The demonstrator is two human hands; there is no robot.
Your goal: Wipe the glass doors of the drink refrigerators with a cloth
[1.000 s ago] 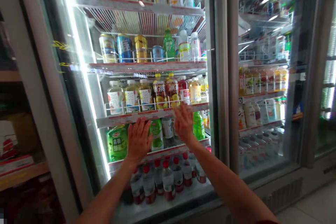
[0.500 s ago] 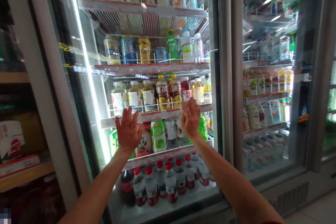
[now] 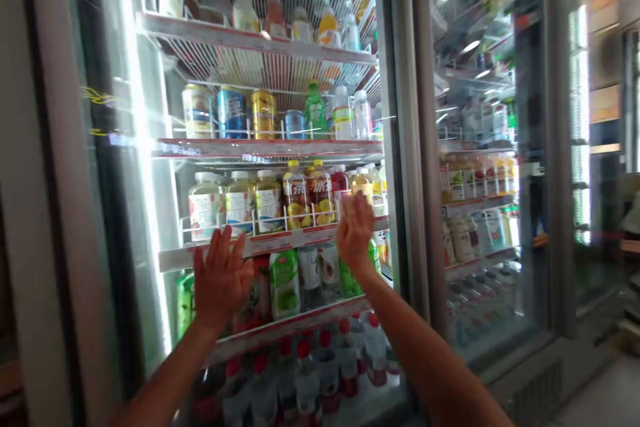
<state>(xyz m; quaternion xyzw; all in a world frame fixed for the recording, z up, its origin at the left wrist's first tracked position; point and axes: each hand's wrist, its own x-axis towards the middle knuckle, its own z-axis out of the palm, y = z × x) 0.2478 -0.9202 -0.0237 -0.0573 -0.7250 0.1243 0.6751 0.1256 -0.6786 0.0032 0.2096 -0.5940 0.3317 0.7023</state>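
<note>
Both of my hands are raised in front of a lit drinks fridge, fingers up and holding nothing. My left hand (image 3: 220, 280) has its fingers stretched out, before the lower shelf with a green carton-like bottle (image 3: 285, 283). My right hand (image 3: 356, 233), slightly blurred, is stretched out too, in front of the shelf with tea bottles. On that shelf stand white-labelled bottles (image 3: 206, 210), yellow-capped iced tea bottles (image 3: 296, 197) and a red drink bottle (image 3: 339, 181). Whether either palm touches the glass, I cannot tell.
Cans (image 3: 231, 112) and a green bottle (image 3: 315, 109) stand on the shelf above. Red-capped bottles (image 3: 306, 373) fill the bottom. A metal door frame (image 3: 417, 147) separates this fridge from a second one with bottled drinks (image 3: 477, 177) at right.
The view has swung to the right, so the fridge sits further left and more shows at the right. Both hands stay raised and spread, the left a little lower in view.
</note>
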